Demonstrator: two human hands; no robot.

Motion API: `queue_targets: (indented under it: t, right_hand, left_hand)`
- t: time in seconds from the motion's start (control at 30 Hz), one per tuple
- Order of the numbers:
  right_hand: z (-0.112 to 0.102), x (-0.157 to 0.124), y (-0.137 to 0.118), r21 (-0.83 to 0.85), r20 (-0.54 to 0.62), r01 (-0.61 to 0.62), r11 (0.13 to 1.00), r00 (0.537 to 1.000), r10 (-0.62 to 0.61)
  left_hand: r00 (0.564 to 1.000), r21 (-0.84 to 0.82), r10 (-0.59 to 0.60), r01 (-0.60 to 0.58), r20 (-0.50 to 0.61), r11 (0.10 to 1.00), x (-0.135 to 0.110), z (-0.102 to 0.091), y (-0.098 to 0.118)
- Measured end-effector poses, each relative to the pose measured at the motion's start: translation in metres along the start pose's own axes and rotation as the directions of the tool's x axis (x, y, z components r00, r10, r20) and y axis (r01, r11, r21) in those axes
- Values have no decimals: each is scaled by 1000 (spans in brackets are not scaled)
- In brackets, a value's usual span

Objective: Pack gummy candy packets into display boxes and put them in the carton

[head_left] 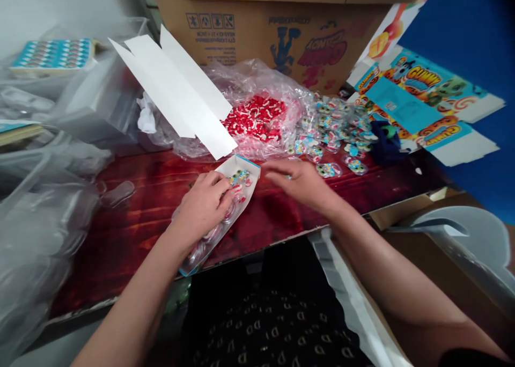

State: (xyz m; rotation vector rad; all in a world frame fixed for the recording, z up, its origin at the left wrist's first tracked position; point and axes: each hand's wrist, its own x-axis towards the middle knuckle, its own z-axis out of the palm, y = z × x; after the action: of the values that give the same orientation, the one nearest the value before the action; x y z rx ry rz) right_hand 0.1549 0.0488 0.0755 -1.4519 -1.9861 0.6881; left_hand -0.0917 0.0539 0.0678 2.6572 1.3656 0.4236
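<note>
the left hand [205,199] lies palm down across a long, narrow, open box of white card with blue edges [236,164], which sits slantwise near the front edge of a glossy dark red wood-patterned table [132,217]. its fingers are bent together and reach down among small clear plastic packs with red, white and blue contents [240,181] that fill the box; whether they grip one cannot be told. the right hand [300,182] hangs just beside the box's far right corner, fingers loosely extended and nearly together, pointing toward it; a small bluish spot shows under them, and whether they hold anything cannot be made out. past the box, a creased white card panel [177,82] slants up, its lower end close to the box's far end. behind lies an open clear plastic bag [300,96] of small red and white pieces [257,117], with a heap of similar blue-and-green clear packs [336,123] to its right. farther right stand blue and orange printed cartons [418,104]; at left are piled clear plastic shells [40,249], and a large brown cardboard carton [245,39] stands at the back.
</note>
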Motion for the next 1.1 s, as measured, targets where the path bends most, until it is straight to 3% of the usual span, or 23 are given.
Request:
queue_targets:
  t: [0.1,0.17,0.3,0.47,0.6,0.7,0.77,0.83,0.93,1.1]
  right_hand:
    - [-32,-8,30,-76,-119,-273,959,957,263]
    - [-38,-13,44,-218,-118,-331,918,943,311]
    - [-12,-23,46,-512,-87,-305,803,948,305]
    - [21,-28,38,-633,-95,-314,707,939,332]
    - [15,-29,42,-633,-80,-293,716,945,316]
    - [0,-23,33,-498,-117,-301,813,952,281]
    - [-8,-11,15,-369,-104,-224,902,974,200]
    - [-9,5,-8,-341,-38,-79,937,997,70]
    - [-1,32,-39,-506,101,103,857,993,-60]
    - [23,59,-54,-677,287,237,697,957,-46]
  left_hand:
    - [1000,7,14,-14,1,1000,1,0,0]
    - [1000,2,8,-8,0,1000,1,0,0]
    - [1000,-11,-11,11,-2,1000,1,0,0]
    - [1000,15,-18,18,19,1000,0,-1,2]
    - [1000,30,-8,8,11,1000,-1,-2,4]
    - [1000,47,3,-3,7,999,-1,-2,5]
    - [1000,56,1,-1,10,998,-1,-3,6]
    - [1000,66,-6,5,20,998,-1,-4,7]
    - [999,70,-31,28,41,997,-1,-6,8]
    - [998,54,-44,41,52,998,-2,-6,9]
